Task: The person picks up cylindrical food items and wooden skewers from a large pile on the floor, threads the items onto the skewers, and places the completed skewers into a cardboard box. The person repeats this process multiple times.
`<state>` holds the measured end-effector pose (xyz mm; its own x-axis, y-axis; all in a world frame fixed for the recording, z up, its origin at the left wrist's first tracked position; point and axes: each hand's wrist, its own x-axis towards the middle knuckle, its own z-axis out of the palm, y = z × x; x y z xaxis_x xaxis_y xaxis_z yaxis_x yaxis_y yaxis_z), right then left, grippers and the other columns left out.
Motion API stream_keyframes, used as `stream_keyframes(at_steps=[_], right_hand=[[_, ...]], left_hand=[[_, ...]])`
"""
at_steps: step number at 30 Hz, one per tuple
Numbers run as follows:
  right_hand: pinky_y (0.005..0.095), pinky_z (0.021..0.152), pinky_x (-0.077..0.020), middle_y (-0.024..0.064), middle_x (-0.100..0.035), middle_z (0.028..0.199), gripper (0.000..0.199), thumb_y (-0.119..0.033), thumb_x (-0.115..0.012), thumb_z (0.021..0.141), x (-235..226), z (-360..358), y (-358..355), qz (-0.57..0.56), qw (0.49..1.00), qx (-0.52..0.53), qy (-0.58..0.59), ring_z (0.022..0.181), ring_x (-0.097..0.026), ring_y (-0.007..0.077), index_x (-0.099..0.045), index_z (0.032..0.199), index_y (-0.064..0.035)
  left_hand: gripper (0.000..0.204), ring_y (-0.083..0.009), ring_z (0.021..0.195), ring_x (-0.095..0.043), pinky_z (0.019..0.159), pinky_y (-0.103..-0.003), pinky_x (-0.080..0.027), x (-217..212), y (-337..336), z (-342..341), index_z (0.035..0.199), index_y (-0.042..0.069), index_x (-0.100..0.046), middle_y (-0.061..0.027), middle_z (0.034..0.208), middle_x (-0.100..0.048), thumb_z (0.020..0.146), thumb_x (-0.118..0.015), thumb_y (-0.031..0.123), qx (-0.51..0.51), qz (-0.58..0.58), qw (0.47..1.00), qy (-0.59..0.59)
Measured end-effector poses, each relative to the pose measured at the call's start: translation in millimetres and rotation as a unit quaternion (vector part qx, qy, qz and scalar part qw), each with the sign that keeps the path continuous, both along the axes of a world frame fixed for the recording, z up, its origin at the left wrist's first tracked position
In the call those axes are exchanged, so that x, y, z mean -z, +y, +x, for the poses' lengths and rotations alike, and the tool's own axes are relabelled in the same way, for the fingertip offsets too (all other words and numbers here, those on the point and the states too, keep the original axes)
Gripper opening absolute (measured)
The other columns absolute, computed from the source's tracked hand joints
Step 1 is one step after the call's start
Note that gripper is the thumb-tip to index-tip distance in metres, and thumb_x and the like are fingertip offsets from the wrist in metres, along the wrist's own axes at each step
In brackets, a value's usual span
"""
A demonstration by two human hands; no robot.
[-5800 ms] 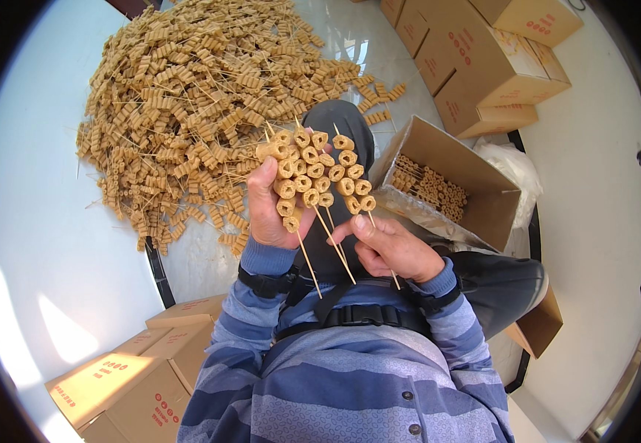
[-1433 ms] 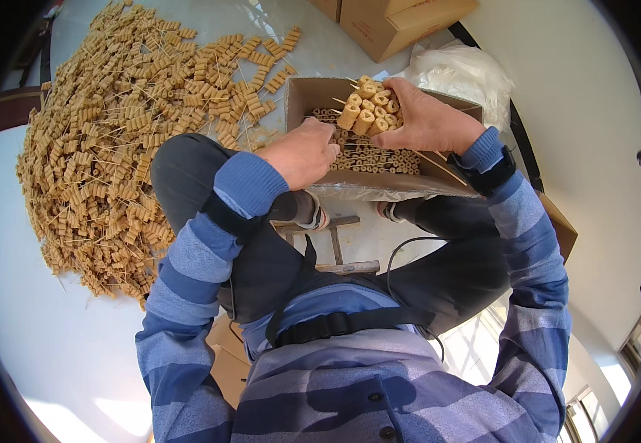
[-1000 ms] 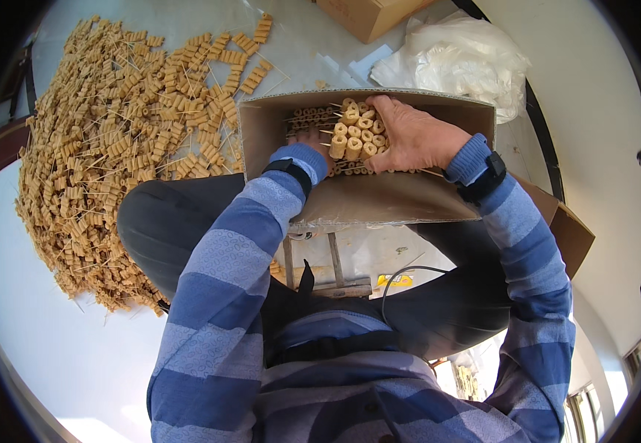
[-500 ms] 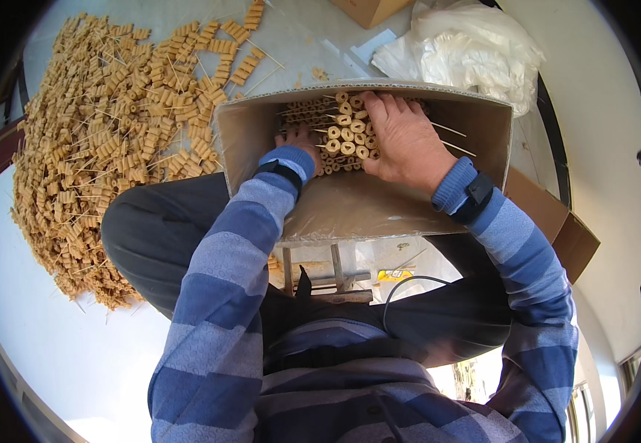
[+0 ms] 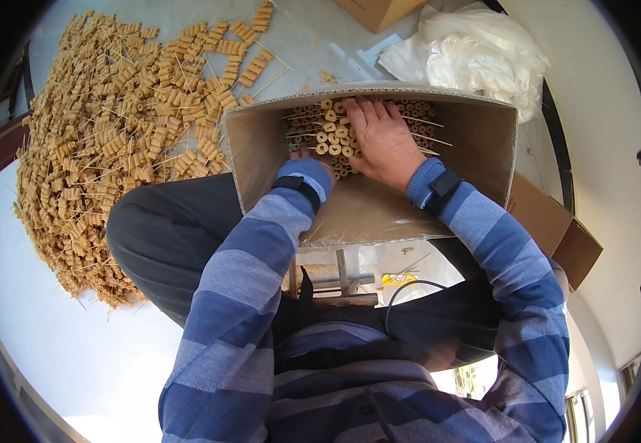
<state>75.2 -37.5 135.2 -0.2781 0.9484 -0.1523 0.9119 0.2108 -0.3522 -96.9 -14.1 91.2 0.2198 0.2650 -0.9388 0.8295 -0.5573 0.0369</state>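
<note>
Inside a tilted, plastic-lined cardboard box (image 5: 379, 214) lies a stack of skewers (image 5: 334, 139), tan hollow food rolls threaded on thin wooden sticks, their round ends facing me. My right hand (image 5: 385, 144) wraps the stack from the right, fingers over its top and thumb lower down. Several bare stick ends stick out to the right beyond it. At the stack's left side, low in the box, is my left hand (image 5: 313, 155); its cuff and wrist hide most of its fingers. More rolls are packed behind the stack.
A big heap of loose skewers (image 5: 114, 162) covers the surface on the left. Crumpled clear plastic bags (image 5: 475, 55) lie beyond the box. Another cardboard box (image 5: 553, 221) stands at the right, and one (image 5: 379, 11) at the far edge. Wooden bars (image 5: 343, 284) show below the box.
My right hand has shifted slightly left with the stack. The left hand has moved a little right and lower, its fingers now more hidden. The box appears slightly further right.
</note>
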Motion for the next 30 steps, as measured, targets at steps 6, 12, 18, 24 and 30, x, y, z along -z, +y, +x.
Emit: stream_keyframes(at_steps=[6, 12, 18, 24, 30], right_hand=[[0.0483, 0.11, -0.0342, 0.0197, -0.047, 0.14, 0.075, -0.023, -0.069, 0.077, 29, -27, 8, 0.068, 0.997, -0.016, -0.032, 0.127, -0.047, 0.0345, -0.04, 0.141, 0.0009], [0.0487, 0.113, -0.0313, 0.0167, -0.043, 0.146, 0.067, -0.02, -0.061, 0.083, 57, -42, 16, 0.056, 0.995, -0.057, -0.059, 0.134, -0.041, 0.0333, -0.04, 0.144, -0.0033], [0.0491, 0.116, -0.0286, 0.0153, -0.04, 0.148, 0.065, -0.021, -0.059, 0.085, 76, -52, 22, 0.061, 0.992, -0.087, -0.067, 0.138, -0.037, 0.0332, -0.039, 0.145, -0.0058], [0.0497, 0.117, -0.0249, 0.0151, -0.04, 0.147, 0.069, -0.017, -0.059, 0.084, 93, -59, 31, 0.029, 0.995, -0.09, -0.025, 0.139, -0.035, 0.0336, -0.036, 0.147, -0.0034], [0.0497, 0.118, -0.0241, 0.0153, -0.034, 0.154, 0.069, -0.014, -0.056, 0.086, 104, -62, 38, -0.035, 0.995, -0.089, -0.021, 0.145, -0.029, 0.0331, -0.031, 0.15, -0.0039]], left_hand=[[0.044, -0.0328, 0.133, -0.048, 0.109, -0.049, -0.035, 15, -15, -8, 0.134, 0.006, -0.055, -0.0163, 0.142, -0.053, 0.096, -0.038, 0.02, -0.048, 0.105, 0.987, -0.112], [0.041, -0.0304, 0.127, -0.051, 0.103, -0.047, -0.039, 20, -22, -14, 0.131, 0.004, -0.055, -0.0156, 0.135, -0.056, 0.097, -0.04, 0.02, -0.015, 0.13, 0.984, -0.12], [0.041, -0.0305, 0.121, -0.053, 0.102, -0.047, -0.039, 6, -19, -12, 0.132, 0.003, -0.055, -0.0158, 0.129, -0.055, 0.097, -0.043, 0.02, -0.011, 0.114, 0.987, -0.111], [0.046, -0.0313, 0.128, -0.047, 0.105, -0.05, -0.034, 21, -20, -11, 0.139, 0.002, -0.05, -0.0167, 0.137, -0.05, 0.096, -0.044, 0.019, 0.051, 0.105, 0.989, -0.086], [0.047, -0.031, 0.131, -0.044, 0.109, -0.051, -0.028, 17, -15, -9, 0.14, 0.004, -0.051, -0.0152, 0.139, -0.049, 0.096, -0.043, 0.018, 0.009, 0.09, 0.991, -0.094]])
